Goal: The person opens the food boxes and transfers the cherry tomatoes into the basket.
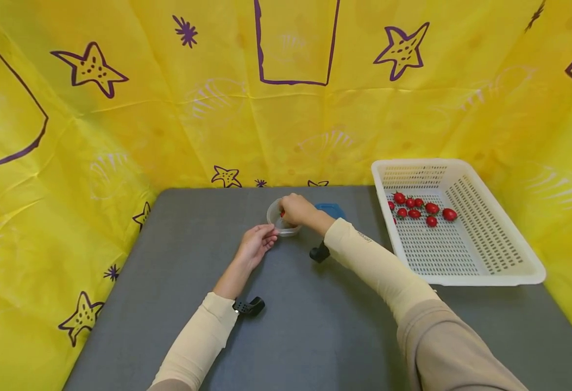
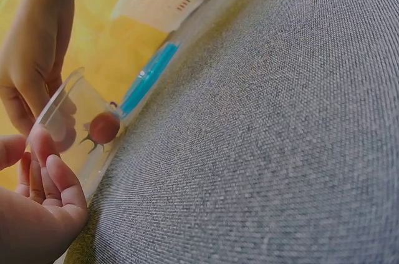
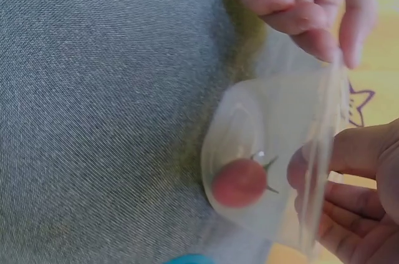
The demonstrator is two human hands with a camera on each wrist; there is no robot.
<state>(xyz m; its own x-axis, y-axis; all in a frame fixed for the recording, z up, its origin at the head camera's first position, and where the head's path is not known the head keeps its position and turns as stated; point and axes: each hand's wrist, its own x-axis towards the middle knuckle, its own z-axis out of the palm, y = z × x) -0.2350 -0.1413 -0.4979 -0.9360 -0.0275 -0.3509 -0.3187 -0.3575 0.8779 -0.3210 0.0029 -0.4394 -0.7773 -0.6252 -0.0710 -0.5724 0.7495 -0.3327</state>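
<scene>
A clear round plastic container stands on the grey table. My left hand pinches its near-left rim between thumb and fingertips; the left wrist view shows this hand at the rim too. My right hand reaches in over the rim from the right. In the right wrist view, a red cherry tomato with a green stem lies at the container's bottom. The fingers of my right hand are inside the rim, loosely bent and apart from that tomato. A blue lid lies just behind the right wrist.
A white perforated plastic basket stands at the right of the table, with several cherry tomatoes toward its left side. Yellow patterned cloth hangs behind and along both sides of the table.
</scene>
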